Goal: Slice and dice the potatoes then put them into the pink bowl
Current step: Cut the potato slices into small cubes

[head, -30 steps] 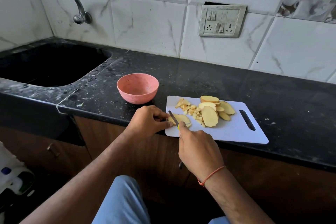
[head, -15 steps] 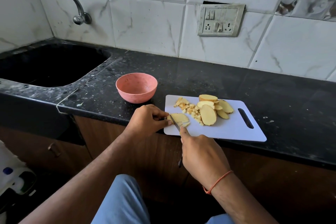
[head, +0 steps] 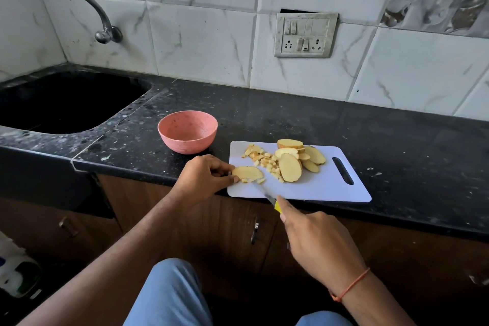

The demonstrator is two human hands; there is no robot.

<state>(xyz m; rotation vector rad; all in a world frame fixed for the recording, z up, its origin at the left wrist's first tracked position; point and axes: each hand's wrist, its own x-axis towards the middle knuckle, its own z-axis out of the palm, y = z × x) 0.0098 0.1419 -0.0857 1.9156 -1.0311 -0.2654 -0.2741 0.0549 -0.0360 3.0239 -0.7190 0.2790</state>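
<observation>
L hand [head: 202,178]: fingers pinch potato slice [head: 247,173] at board's left edge.
R hand [head: 318,245]: fingers wrapped on knife [head: 263,192], blade by the slice.
Board [head: 325,188]: white, on desk; slices [head: 291,165] & dice [head: 260,157] piled.
Pink bowl [head: 188,131]: just left of board.

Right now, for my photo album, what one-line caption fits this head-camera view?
Left hand steadies a potato slice on the white plastic cutting board while right hand holds a yellow-handled knife; pink bowl waits.

Pink bowl [head: 187,131], white cutting board [head: 325,188], pale yellow potato slices [head: 290,167], black speckled counter [head: 344,124], grey-veined white tiles [head: 201,42]
</observation>
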